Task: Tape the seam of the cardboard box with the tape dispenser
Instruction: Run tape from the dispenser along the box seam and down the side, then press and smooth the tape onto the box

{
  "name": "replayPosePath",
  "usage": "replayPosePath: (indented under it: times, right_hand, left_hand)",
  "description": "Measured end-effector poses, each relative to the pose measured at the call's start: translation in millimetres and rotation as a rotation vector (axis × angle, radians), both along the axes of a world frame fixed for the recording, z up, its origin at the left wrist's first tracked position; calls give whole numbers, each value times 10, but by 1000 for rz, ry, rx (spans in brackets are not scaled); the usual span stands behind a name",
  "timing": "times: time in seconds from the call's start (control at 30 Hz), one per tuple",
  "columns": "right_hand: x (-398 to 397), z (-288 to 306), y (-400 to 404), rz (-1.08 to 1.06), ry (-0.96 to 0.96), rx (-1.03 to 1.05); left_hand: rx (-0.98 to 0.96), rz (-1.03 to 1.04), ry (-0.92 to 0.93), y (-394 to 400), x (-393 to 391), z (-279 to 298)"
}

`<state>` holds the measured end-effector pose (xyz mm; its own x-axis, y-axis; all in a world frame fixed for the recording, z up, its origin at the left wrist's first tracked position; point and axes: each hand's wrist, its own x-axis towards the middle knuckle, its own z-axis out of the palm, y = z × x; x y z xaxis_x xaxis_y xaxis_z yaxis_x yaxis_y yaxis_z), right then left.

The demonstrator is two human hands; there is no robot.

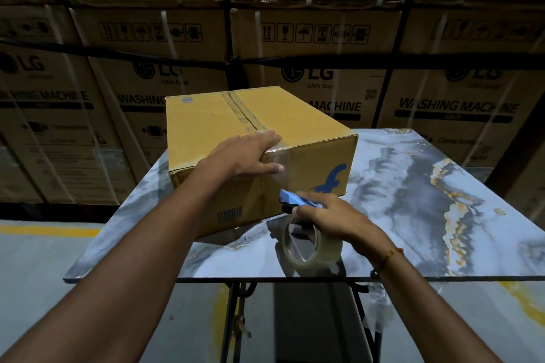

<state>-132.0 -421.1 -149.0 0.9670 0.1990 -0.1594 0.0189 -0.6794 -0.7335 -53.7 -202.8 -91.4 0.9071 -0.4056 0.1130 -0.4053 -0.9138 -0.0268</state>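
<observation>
Left hand [250,156] spread flat, pinning cardboard box [253,153] near edge; right hand [327,218] wrapped around tape dispenser [300,203]; box likely light, slides easily; brace top.

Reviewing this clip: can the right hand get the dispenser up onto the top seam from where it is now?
Probably yes. The right hand grips the tape dispenser at the cardboard box near face, below the seam. Only the left hand, pressing the near top edge beside the seam's end, may crowd it.
</observation>
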Motion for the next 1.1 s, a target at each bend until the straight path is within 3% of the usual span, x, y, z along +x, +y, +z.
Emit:
replayPosePath:
  times: [0.13, 0.33, 0.47, 0.63, 0.83, 0.97, 1.1]
  right_hand:
    - [22, -90, -192, -120, 16, 197]
    - [30, -243, -466, -246, 133, 330]
    - [81, -382, -677, -268, 92, 168]
    - [124, -394, -803, -213, -105, -24]
    - [143, -462, -877, -240, -286, -256]
    - [108, -446, -852, -228, -432, -250]
    - [199, -318, -639, -140, -640, -194]
  left_hand:
    - [29, -33, -14, 28, -11, 30]
    - [81, -71, -4, 201, 73, 21]
    - [74, -70, -105, 205, 65, -5]
    - [-287, -56, -399, -255, -209, -149]
    - [-490, -135, -346, -724, -514, -446]
    - [-598, 17, -448, -615, -557, -415]
    - [-755, 407, -482, -369, -658, -342]
